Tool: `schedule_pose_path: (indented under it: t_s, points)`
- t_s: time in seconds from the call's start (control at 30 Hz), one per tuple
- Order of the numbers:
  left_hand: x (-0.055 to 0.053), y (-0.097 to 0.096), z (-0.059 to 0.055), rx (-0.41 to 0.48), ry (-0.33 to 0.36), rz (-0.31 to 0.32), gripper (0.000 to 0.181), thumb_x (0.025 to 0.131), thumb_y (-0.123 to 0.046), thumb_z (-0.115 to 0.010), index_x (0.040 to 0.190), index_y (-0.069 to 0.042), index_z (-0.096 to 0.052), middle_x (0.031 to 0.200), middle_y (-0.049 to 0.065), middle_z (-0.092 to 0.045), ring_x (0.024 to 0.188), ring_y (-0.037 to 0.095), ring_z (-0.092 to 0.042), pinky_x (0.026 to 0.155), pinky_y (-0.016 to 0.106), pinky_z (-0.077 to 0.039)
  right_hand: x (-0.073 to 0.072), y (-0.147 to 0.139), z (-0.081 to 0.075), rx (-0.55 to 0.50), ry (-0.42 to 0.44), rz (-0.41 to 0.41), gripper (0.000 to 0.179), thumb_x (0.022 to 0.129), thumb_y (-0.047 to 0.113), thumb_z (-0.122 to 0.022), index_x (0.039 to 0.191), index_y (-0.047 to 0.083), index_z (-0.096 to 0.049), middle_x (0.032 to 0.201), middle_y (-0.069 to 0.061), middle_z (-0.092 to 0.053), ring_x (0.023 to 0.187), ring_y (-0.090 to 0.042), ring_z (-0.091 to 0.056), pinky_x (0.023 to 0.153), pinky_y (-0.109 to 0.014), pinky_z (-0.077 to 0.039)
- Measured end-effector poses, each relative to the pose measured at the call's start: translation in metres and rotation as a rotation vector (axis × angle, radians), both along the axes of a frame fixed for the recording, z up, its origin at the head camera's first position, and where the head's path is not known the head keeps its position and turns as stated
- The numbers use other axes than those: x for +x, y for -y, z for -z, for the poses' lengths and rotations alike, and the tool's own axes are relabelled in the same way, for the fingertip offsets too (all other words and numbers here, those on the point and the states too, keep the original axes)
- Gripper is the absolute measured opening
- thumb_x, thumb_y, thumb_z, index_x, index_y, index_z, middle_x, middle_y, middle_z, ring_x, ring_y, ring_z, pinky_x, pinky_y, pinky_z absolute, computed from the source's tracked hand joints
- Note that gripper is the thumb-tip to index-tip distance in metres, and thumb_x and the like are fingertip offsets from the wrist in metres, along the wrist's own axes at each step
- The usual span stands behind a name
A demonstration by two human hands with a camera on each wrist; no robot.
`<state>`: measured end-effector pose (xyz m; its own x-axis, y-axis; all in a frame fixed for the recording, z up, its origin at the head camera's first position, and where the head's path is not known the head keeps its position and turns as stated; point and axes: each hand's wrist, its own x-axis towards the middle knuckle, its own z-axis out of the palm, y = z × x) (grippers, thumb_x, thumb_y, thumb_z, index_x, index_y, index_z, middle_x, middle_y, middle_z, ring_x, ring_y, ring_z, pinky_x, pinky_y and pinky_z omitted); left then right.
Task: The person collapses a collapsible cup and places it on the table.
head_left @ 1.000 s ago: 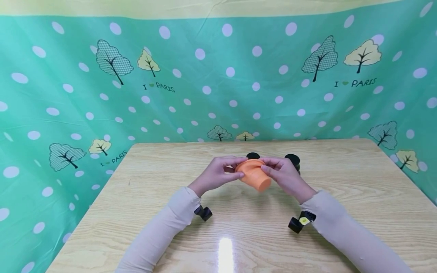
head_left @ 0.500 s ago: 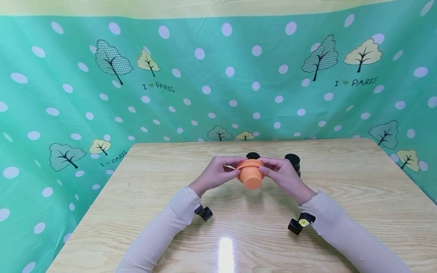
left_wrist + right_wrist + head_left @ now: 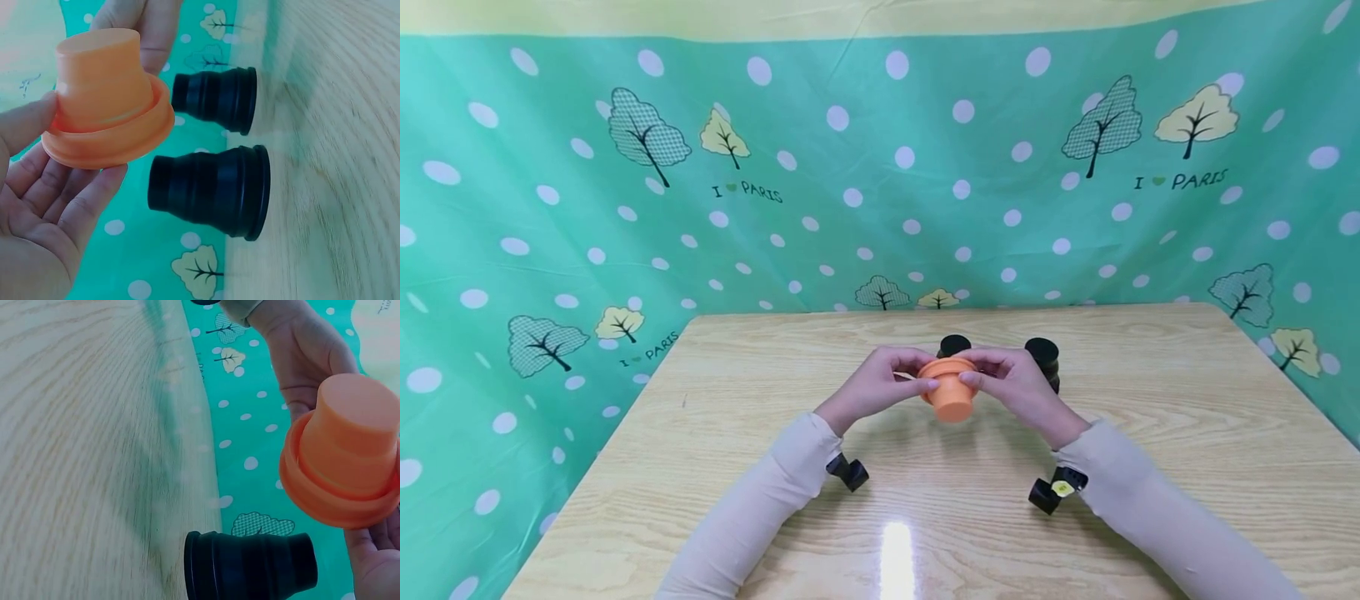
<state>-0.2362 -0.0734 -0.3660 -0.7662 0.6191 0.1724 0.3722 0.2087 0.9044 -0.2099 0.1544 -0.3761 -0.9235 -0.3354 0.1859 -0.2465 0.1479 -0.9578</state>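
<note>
An orange collapsible cup [image 3: 953, 396] is held above the table between both hands, its narrow base turned toward the head camera. Its wall is partly folded, leaving a deep groove inside the wide rim, as the left wrist view shows around the cup [image 3: 103, 87]. The left hand [image 3: 877, 385] pinches the rim from the left, thumb on the near side and fingers behind. On the opposite side the right hand [image 3: 1021, 387] pinches it, thumb against the wall. Some right fingers are hidden behind the cup in the left wrist view.
Two black collapsible cups stand wide rim down behind the hands: one black cup [image 3: 215, 100] and another black cup [image 3: 209, 194]. The wooden table [image 3: 760, 358] ends at a green dotted curtain [image 3: 820, 167]. Black wrist cameras sit under both sleeves.
The orange cup's base has swung from pointing lower right to facing straight toward the head camera, its folded wall now more even. Both hands keep hold and have lowered slightly.
</note>
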Motion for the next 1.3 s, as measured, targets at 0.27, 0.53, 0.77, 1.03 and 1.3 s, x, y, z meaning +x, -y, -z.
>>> schedule_pose_path:
  t_s: [0.27,0.53,0.77,1.03,1.3]
  points:
    - [0.002,0.001,-0.002,0.033,-0.015,-0.011,0.023,0.091,-0.014,-0.064,0.111,-0.003,-0.066,0.096,0.008,-0.067,0.087,0.017,-0.062,0.074,0.032,-0.055,0.000,-0.004,0.000,-0.055,0.039,-0.104,0.043,0.088,0.014,-0.067,0.126,-0.001,-0.054,0.115,-0.010,-0.063,0.097,-0.015,-0.064,0.082,-0.027,-0.054]
    - [0.004,-0.002,-0.004,0.033,0.058,0.021,0.025,0.086,-0.012,-0.070,0.109,-0.003,-0.065,0.095,0.006,-0.064,0.086,0.017,-0.059,0.072,0.031,-0.056,-0.001,-0.007,0.002,-0.084,0.044,-0.195,0.043,0.092,0.011,-0.061,0.128,-0.007,-0.049,0.113,-0.002,-0.062,0.097,-0.012,-0.063,0.082,-0.026,-0.053]
    - [0.004,-0.001,-0.005,0.016,0.056,0.032,0.023,0.085,-0.008,-0.070,0.106,-0.001,-0.064,0.091,0.006,-0.062,0.085,0.017,-0.057,0.073,0.033,-0.056,0.000,-0.009,0.000,-0.072,0.060,-0.244,0.046,0.092,0.007,-0.060,0.132,-0.010,-0.045,0.117,-0.006,-0.061,0.098,-0.012,-0.062,0.083,-0.026,-0.053]
    - [0.004,-0.001,-0.004,0.027,0.035,0.056,0.021,0.083,-0.009,-0.072,0.101,-0.001,-0.064,0.090,0.007,-0.061,0.084,0.017,-0.056,0.072,0.033,-0.057,0.002,-0.007,-0.002,-0.060,0.003,-0.277,0.042,0.092,0.007,-0.060,0.129,-0.008,-0.049,0.121,-0.014,-0.058,0.102,-0.013,-0.060,0.082,-0.029,-0.054]
    - [0.013,-0.002,-0.014,0.002,-0.015,0.032,0.021,0.085,-0.004,-0.069,0.104,0.002,-0.062,0.095,0.010,-0.062,0.084,0.014,-0.055,0.070,0.027,-0.055,0.002,-0.003,-0.002,-0.055,-0.057,-0.244,0.036,0.091,0.005,-0.062,0.123,-0.008,-0.054,0.116,-0.017,-0.059,0.098,-0.013,-0.062,0.078,-0.028,-0.055]
